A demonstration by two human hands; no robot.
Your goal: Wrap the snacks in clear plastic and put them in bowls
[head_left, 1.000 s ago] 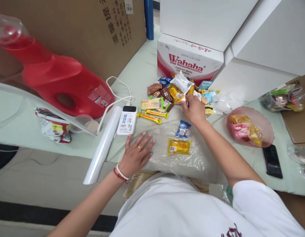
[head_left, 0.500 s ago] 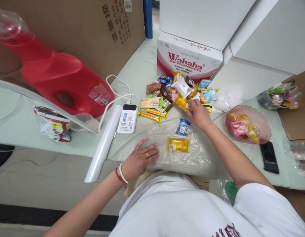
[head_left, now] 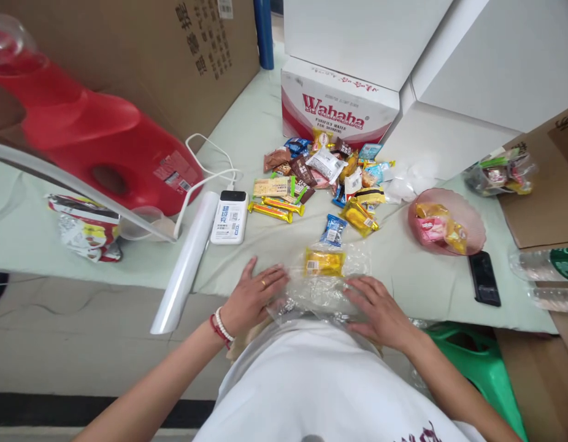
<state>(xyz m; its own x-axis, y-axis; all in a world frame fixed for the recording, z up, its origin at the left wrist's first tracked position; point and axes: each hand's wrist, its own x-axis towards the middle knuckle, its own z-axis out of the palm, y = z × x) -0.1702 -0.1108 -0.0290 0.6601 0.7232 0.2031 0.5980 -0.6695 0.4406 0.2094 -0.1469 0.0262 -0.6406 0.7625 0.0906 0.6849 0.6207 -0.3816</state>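
A clear plastic bag (head_left: pixel 307 293) lies wrinkled at the table's front edge, between my two hands. My left hand (head_left: pixel 255 291) rests at the bag's left edge, fingers stretched out and thumb apart. On the other side, my right hand (head_left: pixel 379 308) touches the bag's right edge with its fingers spread. A yellow snack packet (head_left: pixel 324 263) lies on the upper part of the bag. Just beyond it are a blue snack packet (head_left: pixel 333 230) and another yellow packet (head_left: pixel 359 217), apart from both hands.
A pile of wrapped snacks (head_left: pixel 327 164) sits before the Wahaba box (head_left: pixel 339 110). A pink bowl (head_left: pixel 415 226) holding packets and a phone (head_left: pixel 485 279) are at right. To the left are a power bank (head_left: pixel 229 218), a plastic roll (head_left: pixel 185 264) and a red jug (head_left: pixel 95 138).
My right hand has let go of a yellow packet near the pile and come back to the bag's right edge. The bag's near part has bunched up between my hands.
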